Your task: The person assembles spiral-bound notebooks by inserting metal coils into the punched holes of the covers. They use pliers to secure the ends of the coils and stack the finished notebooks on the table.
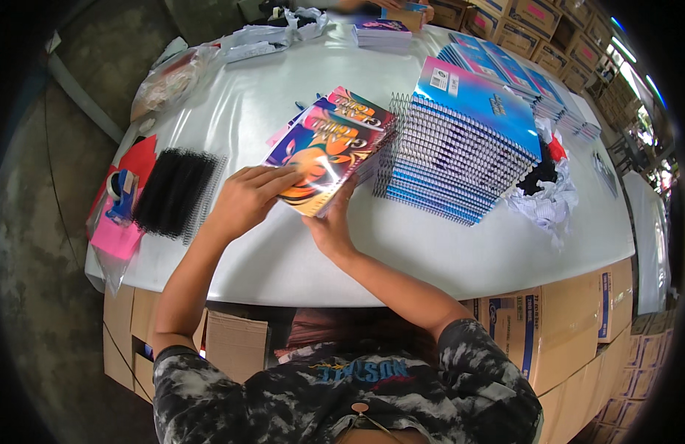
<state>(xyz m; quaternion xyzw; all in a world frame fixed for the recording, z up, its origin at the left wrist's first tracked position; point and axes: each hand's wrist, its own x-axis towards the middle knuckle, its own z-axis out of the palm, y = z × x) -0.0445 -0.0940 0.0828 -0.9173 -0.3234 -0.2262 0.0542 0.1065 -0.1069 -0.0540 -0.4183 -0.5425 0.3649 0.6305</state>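
Near the table's middle lies a small stack of notebooks (358,109) with bright purple, orange and pink covers. A notebook (319,154) with the same kind of cover is tilted at the front of the stack, between my two hands. My left hand (247,198) grips its left side, fingers across the cover; the thumb is mostly hidden. My right hand (333,228) holds its lower right corner, thumb by the bottom edge and fingers along the side. Just right of them rises a tall pile of spiral-bound notebooks (461,152) with a blue and pink back cover on top.
Black spiral coils (177,192) lie at left, beside a blue tape dispenser (122,196) and pink paper (116,235). More blue notebooks (498,66) are stacked behind the tall pile. Crumpled paper (553,196) sits at right. Another person's hand (424,10) shows at the far edge.
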